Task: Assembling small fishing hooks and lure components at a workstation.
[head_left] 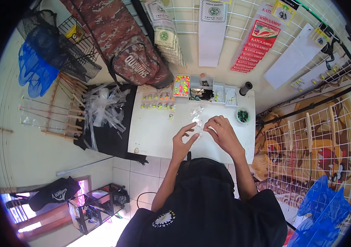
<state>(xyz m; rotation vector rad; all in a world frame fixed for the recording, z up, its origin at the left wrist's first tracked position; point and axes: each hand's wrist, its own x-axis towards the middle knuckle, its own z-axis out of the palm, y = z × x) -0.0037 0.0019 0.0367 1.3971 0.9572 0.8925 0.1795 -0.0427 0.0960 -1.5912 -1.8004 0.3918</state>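
Note:
Over the white table (155,136) my left hand (183,140) is open, its thumb and fingers apart. Close to its right, my right hand (223,135) is closed in a pinch; whatever lies between the fingertips is too small to make out. Small clear plastic packets (196,110) lie just beyond both hands, and another little packet (199,122) shows between them. Rows of small bags with yellow-green and orange contents (158,101) lie on the table at the far left.
Along the table's back edge stand a tray of bright beads (181,85) and white compartment boxes (218,94). A dark cylinder (245,88) and a tub of green pieces (243,115) are on the right. Crumpled clear plastic (105,107) lies on black cloth at left.

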